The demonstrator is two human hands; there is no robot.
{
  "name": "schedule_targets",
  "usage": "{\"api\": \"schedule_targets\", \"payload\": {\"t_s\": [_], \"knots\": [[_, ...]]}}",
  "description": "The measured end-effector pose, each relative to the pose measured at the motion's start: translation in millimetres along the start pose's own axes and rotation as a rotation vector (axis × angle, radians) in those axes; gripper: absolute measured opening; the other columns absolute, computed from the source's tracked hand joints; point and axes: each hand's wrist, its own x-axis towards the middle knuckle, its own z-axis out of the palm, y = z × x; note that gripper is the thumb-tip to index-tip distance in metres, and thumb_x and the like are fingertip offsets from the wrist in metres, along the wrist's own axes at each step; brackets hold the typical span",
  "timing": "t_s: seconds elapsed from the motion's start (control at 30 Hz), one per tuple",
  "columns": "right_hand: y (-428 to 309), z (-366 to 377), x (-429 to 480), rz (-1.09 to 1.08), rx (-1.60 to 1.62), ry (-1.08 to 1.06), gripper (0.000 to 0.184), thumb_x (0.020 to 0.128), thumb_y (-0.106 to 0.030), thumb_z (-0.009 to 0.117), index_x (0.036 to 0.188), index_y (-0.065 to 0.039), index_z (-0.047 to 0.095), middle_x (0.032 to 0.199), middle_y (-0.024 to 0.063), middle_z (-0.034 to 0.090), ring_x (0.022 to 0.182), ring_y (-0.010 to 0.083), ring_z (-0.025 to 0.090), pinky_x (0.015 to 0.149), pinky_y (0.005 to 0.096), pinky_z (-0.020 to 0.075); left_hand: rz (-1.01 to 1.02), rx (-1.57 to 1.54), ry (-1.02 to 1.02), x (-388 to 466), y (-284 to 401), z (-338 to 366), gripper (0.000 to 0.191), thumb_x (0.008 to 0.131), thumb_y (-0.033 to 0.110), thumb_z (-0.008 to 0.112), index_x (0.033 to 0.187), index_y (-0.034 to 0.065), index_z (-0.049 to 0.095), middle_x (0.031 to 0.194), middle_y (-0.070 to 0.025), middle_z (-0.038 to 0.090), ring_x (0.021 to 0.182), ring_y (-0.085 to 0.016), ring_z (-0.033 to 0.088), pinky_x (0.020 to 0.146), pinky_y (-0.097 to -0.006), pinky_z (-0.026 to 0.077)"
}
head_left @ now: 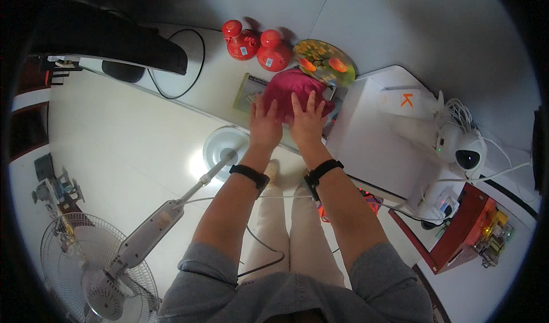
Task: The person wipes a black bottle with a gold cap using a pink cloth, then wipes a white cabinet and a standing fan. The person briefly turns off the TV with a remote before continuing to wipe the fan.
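A dark red, shiny cloth bundle lies on a white shelf-like top before me. My left hand rests at the near left edge of the cloth, its fingers spread. Next to it my right hand lies palm down on the cloth's near right part, fingers apart. Neither hand visibly grips the fabric, and the palms' undersides are hidden. Under the bundle's left side shows a flat green-edged item. Behind it stand two red glossy gourd-shaped jars and an oval decorated plate.
A black television with a looped cable stands at left. To the right, a white box-like unit bears a white camera and coiled cords. A pedestal fan stands at lower left, its round base near my feet.
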Motion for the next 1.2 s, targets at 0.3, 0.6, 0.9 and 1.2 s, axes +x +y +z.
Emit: {"api": "schedule_targets", "payload": {"t_s": [0.3, 0.6, 0.9, 1.2], "knots": [[18, 61, 33, 0.079, -0.048, 0.009, 0.066, 0.098, -0.050, 0.054, 0.158, -0.028, 0.035, 0.168, 0.0212, 0.015, 0.151, 0.0505, 0.020, 0.116, 0.0670, 0.0277, 0.317, 0.099, -0.118, 16, -35, 42, 0.052, 0.089, 0.019, 0.061, 0.140, 0.0120, 0.060, 0.158, -0.0216, 0.039, 0.148, -0.038, 0.036, 0.118, -0.0548, 0.031], [-41, 119, 12, -0.257, 0.052, 0.171, 0.055, 0.091, -0.031, 0.062, 0.140, -0.005, 0.057, 0.150, 0.0282, 0.046, 0.141, 0.0488, 0.040, 0.113, 0.0613, 0.0337, 0.077, 0.140, -0.048, -31, -74, 8, 0.044, 0.090, 0.017, 0.056, 0.131, 0.0021, 0.064, 0.147, -0.0217, 0.052, 0.142, -0.041, 0.042, 0.120, -0.0542, 0.031], [-147, 125, 112, -0.738, 0.053, 0.218, 0.050, 0.093, -0.029, 0.058, 0.141, -0.014, 0.059, 0.157, 0.0135, 0.044, 0.147, 0.0337, 0.037, 0.121, 0.0545, 0.0272, 0.099, 0.475, -0.082, 35, -194, -23, 0.044, 0.096, 0.023, 0.055, 0.129, -0.0051, 0.063, 0.139, -0.0203, 0.060, 0.141, -0.044, 0.042, 0.122, -0.0552, 0.027], [-124, 124, 116, -0.801, 0.111, 0.225, 0.048, 0.092, -0.031, 0.062, 0.138, -0.015, 0.062, 0.156, 0.0145, 0.046, 0.148, 0.0328, 0.036, 0.122, 0.0539, 0.0248, -0.198, 0.302, 0.113, 9, -159, 11, 0.044, 0.098, 0.028, 0.057, 0.135, 0.0048, 0.062, 0.149, -0.0281, 0.048, 0.138, -0.051, 0.042, 0.115, -0.0523, 0.038]]}}
